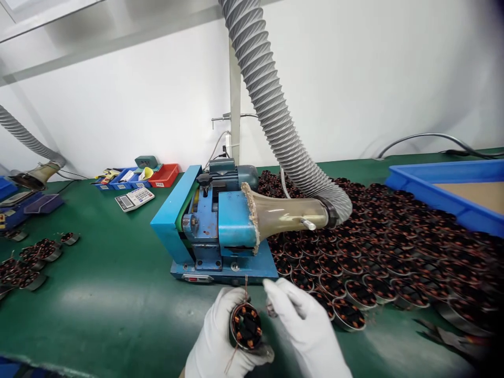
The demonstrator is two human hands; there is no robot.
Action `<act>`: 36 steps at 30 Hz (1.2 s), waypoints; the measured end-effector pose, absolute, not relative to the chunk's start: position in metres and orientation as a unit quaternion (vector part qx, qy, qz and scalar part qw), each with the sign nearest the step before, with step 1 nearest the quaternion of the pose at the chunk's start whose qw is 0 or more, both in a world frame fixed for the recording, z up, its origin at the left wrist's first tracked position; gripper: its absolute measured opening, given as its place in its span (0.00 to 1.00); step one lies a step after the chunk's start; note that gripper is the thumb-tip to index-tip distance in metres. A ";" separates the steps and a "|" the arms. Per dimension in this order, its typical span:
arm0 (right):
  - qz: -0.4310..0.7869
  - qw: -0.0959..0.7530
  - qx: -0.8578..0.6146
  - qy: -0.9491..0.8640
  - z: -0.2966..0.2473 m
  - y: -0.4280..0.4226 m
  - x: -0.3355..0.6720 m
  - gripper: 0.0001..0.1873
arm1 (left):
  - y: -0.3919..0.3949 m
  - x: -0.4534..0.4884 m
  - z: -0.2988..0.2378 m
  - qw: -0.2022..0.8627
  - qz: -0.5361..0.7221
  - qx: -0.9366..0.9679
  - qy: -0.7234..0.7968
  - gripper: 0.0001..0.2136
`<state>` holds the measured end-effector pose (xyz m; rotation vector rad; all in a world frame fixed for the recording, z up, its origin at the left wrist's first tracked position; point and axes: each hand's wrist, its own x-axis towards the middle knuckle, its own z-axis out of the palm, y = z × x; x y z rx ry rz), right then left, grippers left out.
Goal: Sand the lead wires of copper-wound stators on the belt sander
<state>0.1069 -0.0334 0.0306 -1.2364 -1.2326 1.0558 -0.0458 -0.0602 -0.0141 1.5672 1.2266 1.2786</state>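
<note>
Both my hands wear white gloves near the bottom middle. My left hand (214,341) is wrapped round a small round motor stator (246,328) with copper windings, its face turned up toward me. A thin copper wire stands up from the stator. My right hand (305,328) is beside it on the right, fingers curled close to the stator's wire ends; what it pinches is too small to make out. Right behind my hands stands a blue bench machine (216,226) on the green table (110,299).
A grey ribbed extraction hose (271,105) ends in a funnel at the machine. Several stators (374,252) are heaped to the right, with a blue tray (444,191) behind them. More stators (31,260), a calculator (134,199) and small bins (137,177) lie to the left.
</note>
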 end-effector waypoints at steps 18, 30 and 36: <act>0.558 0.686 -0.415 -0.217 0.025 -0.005 0.095 0.14 | -0.055 -0.016 -0.030 0.364 0.605 0.452 0.545 0.25; 0.388 0.552 -0.522 -0.522 0.005 0.008 0.066 0.12 | -0.002 0.010 -0.006 0.382 0.635 0.346 0.576 0.14; 0.409 0.552 -0.511 -0.517 0.003 0.011 0.072 0.13 | 0.001 0.009 -0.001 0.380 0.603 0.372 0.594 0.16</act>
